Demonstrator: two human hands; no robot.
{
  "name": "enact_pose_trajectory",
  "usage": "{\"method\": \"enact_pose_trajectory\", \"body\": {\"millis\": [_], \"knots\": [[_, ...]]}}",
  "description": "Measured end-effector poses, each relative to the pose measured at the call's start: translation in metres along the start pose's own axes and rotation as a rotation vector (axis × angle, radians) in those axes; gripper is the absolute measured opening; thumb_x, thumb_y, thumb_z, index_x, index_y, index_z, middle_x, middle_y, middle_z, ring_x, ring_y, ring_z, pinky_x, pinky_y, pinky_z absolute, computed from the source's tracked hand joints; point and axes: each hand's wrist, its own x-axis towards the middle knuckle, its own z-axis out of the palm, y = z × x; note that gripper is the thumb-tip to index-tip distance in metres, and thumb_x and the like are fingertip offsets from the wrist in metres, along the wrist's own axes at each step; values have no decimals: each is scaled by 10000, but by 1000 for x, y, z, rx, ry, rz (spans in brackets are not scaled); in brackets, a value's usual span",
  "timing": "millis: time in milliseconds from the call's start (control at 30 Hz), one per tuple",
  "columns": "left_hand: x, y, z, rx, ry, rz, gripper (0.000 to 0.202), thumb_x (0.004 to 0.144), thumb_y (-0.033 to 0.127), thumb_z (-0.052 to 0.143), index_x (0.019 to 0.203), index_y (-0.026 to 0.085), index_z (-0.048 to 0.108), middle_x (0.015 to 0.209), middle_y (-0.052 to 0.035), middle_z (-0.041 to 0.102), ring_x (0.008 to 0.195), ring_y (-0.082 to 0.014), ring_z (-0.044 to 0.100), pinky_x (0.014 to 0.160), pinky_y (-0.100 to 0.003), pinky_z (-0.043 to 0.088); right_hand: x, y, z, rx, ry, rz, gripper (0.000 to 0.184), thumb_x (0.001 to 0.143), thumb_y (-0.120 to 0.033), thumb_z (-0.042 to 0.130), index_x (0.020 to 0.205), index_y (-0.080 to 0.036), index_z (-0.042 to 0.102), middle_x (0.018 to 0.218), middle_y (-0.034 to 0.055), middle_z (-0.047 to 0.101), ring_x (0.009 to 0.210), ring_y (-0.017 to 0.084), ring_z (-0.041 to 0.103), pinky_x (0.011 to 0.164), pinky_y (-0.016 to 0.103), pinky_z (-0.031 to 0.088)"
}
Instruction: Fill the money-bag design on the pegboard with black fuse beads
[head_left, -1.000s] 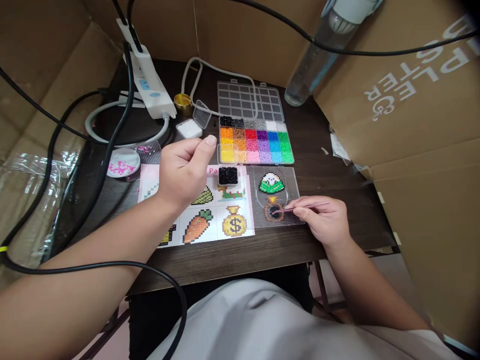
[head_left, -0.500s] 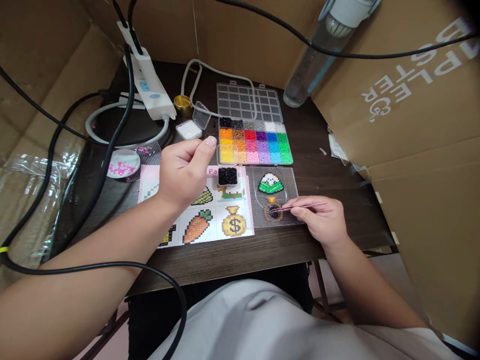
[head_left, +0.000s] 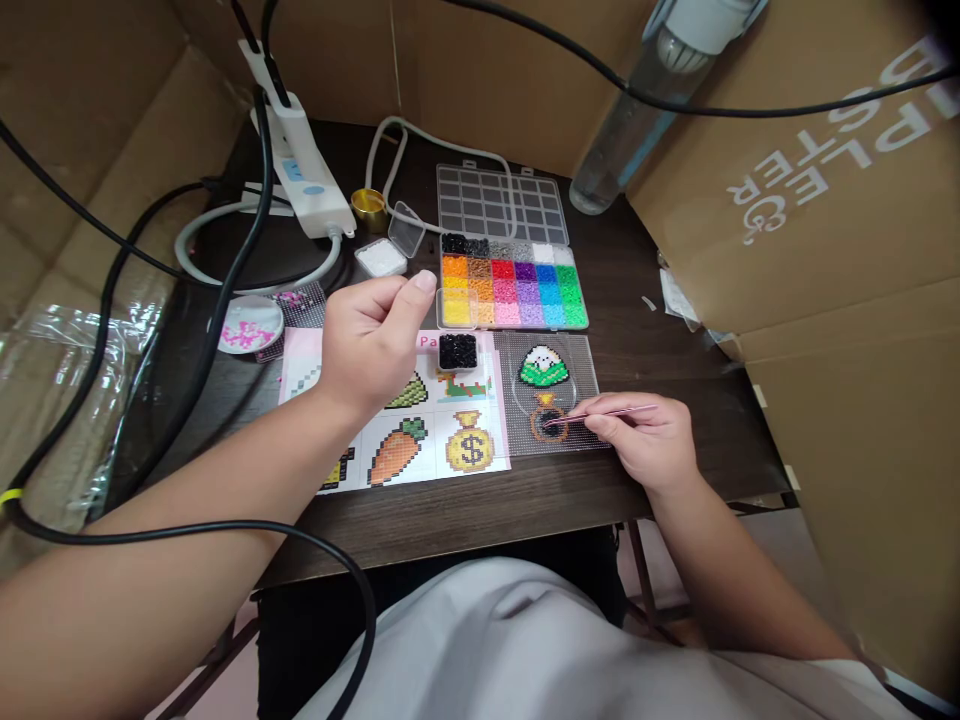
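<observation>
left hand (head_left: 379, 335): thumb over curled fingers, contents unclear | right hand (head_left: 646, 440): turned inward, pinching tweezers (head_left: 630, 410)

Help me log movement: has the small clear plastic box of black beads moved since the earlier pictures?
No; against the white printed paper sheet, the box keeps its place.

Makeshift craft workstation, boxed in. Cardboard panels (head_left: 847, 330) wall off the dark wood-look desk (head_left: 626, 300) at the back and both sides. Hobby bead gear on top: compartmented bead case (head_left: 513, 285), pegboard (head_left: 517, 443), pixel pattern sheet (head_left: 401, 452). White power strip (head_left: 311, 190), loose black cables (head_left: 247, 240), water bottle (head_left: 637, 125). Can't tell home from workshop.
</observation>
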Motion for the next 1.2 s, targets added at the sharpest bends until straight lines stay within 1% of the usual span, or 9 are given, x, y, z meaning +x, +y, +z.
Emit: {"method": "enact_pose_trajectory", "body": {"millis": [200, 367, 600, 800, 1200], "knots": [[0, 1, 0, 5, -1, -9, 578, 901, 491, 585, 464, 191, 356, 431, 23, 330, 430, -96, 308, 439, -334, 234, -1, 0, 0, 6, 9, 16, 44, 792, -229, 748, 776, -239, 788, 786, 24, 793, 722, 185, 757, 685, 281, 621], [0, 2, 0, 14, 2, -10, 578, 903, 492, 580, 462, 194, 354, 432, 20, 338, 426, -97, 315, 440, -339, 241, 0, 0, 0, 11, 3, 15, 51, 790, -220, 750, 777, -251, 788, 784, 14, 793, 714, 175, 754, 674, 265, 616], [0, 1, 0, 22, -2, -4, 568, 909, 468, 573, 462, 194, 356, 428, 19, 339, 422, -97, 312, 438, -342, 239, 0, 0, 0, 32, 11, 27, 54, 790, -255, 750, 749, -241, 782, 776, 25, 791, 715, 194, 755, 673, 294, 627], [0, 1, 0, 16, -3, -13, 563, 910, 467, 575, 465, 192, 365, 434, 17, 345, 430, -96, 321, 443, -342, 243, 0, 0, -1, 40, -15, 9, 55, 792, -229, 747, 755, -249, 783, 776, 17, 792, 714, 181, 754, 671, 278, 620], [0, 1, 0, 17, -3, -9, 575, 906, 492, 572, 469, 194, 345, 429, 21, 339, 424, -98, 313, 439, -337, 244, 0, -1, -1, 28, -20, 19, 49, 792, -257, 751, 757, -240, 780, 781, 28, 791, 714, 192, 751, 672, 297, 621]]}}
